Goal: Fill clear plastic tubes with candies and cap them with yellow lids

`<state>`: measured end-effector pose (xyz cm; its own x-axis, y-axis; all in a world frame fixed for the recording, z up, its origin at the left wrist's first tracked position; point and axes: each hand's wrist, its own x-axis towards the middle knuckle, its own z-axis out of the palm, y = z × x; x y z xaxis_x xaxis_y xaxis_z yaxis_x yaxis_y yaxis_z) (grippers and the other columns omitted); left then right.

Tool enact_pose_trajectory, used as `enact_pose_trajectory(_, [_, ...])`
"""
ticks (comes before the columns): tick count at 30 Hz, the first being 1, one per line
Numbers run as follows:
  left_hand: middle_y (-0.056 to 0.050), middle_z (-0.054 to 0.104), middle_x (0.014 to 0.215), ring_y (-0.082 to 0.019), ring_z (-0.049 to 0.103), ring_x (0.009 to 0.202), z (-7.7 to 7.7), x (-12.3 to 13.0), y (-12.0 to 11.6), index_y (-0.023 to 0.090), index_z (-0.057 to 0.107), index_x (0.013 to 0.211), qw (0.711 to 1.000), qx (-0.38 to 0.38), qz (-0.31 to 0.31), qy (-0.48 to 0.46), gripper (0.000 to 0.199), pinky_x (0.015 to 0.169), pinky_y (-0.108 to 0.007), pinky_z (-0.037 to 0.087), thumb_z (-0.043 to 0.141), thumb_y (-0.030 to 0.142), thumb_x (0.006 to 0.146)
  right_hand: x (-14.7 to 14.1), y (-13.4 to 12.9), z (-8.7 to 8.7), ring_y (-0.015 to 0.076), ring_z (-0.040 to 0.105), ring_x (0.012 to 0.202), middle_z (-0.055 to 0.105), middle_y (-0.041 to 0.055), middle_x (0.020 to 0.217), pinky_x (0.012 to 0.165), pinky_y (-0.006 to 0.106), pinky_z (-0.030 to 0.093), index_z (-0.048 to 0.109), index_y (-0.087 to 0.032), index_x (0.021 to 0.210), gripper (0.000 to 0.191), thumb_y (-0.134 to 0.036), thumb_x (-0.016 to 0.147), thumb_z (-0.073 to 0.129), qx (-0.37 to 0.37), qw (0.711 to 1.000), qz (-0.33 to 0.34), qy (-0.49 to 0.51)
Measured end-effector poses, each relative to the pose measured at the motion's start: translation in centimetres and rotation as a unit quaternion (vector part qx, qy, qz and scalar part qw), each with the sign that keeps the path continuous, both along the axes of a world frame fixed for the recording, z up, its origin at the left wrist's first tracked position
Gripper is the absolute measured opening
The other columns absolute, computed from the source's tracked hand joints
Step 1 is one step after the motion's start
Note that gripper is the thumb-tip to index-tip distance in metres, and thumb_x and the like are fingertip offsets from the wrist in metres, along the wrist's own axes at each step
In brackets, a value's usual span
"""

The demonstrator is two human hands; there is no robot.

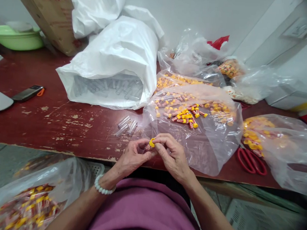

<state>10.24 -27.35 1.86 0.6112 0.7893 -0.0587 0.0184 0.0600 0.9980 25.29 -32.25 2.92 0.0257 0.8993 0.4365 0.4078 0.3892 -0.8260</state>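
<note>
My left hand, with a pale bead bracelet at its wrist, is closed around a small red-and-white piece with a yellow cap. The thumb and forefinger of my right hand pinch the rim of that cap; its ring-shaped opening faces up. Just beyond my left hand several transparent tubes lie on the red table. Past my right hand, a loose pile of yellow-capped red-and-white pieces lies at the mouth of a transparent plastic bag, with more inside.
A white sack of transparent tubes lies open at the back. Red-handled scissors and another bag of capped pieces are to the right. A phone and green basin sit left. Below the table edge stands a filled bag.
</note>
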Motion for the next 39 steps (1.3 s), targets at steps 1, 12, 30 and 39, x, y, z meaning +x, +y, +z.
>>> enact_pose_trajectory(1, [0.000, 0.058, 0.075, -0.010, 0.049, 0.068, 0.1, 0.0, -0.1, 0.012, 0.065, 0.088, 1.000, 0.002, 0.001, 0.000, 0.021, 0.062, -0.020, 0.039, 0.066, 0.030, 0.076, 0.1, -0.1, -0.2, 0.0149, 0.056, 0.095, 0.058, 0.0051, 0.097, 0.085, 0.032, 0.047, 0.063, -0.020, 0.097, 0.015, -0.018, 0.090, 0.049, 0.013, 0.999, 0.004, -0.030])
enact_pose_trajectory(12, [0.001, 0.059, 0.072, -0.009, 0.049, 0.064, -0.3, -0.1, 0.5, 0.014, 0.065, 0.088, 0.994, 0.047, 0.062, 0.072, 0.021, 0.057, -0.018, 0.039, 0.068, 0.031, 0.074, 5.3, 1.9, -1.2, 0.0176, 0.054, 0.104, 0.058, 0.0077, 0.109, 0.090, 0.035, 0.045, 0.060, -0.022, 0.106, 0.022, -0.025, 0.092, 0.044, 0.047, 0.979, -0.141, -0.140])
enact_pose_trajectory(30, [0.003, 0.054, 0.067, -0.008, 0.046, 0.060, -0.7, 0.7, 0.5, 0.014, 0.061, 0.080, 0.996, 0.015, 0.054, 0.066, 0.016, 0.055, -0.018, 0.036, 0.068, 0.023, 0.069, 12.7, 3.0, -4.0, 0.0184, 0.057, 0.080, 0.064, 0.0065, 0.092, 0.072, 0.031, 0.044, 0.061, -0.017, 0.105, 0.034, -0.044, 0.085, 0.053, -0.031, 0.933, -0.342, -0.104])
enact_pose_trajectory(39, [-0.003, 0.066, 0.094, -0.017, 0.059, 0.081, -1.1, 1.0, -0.1, 0.017, 0.060, 0.101, 0.984, 0.140, 0.017, 0.104, 0.031, 0.072, -0.025, 0.044, 0.067, 0.026, 0.072, 0.8, -0.7, 2.1, 0.0187, 0.050, 0.089, 0.059, 0.0051, 0.094, 0.082, 0.035, 0.042, 0.057, -0.024, 0.117, 0.028, -0.031, 0.090, 0.052, -0.038, 0.971, 0.048, -0.230])
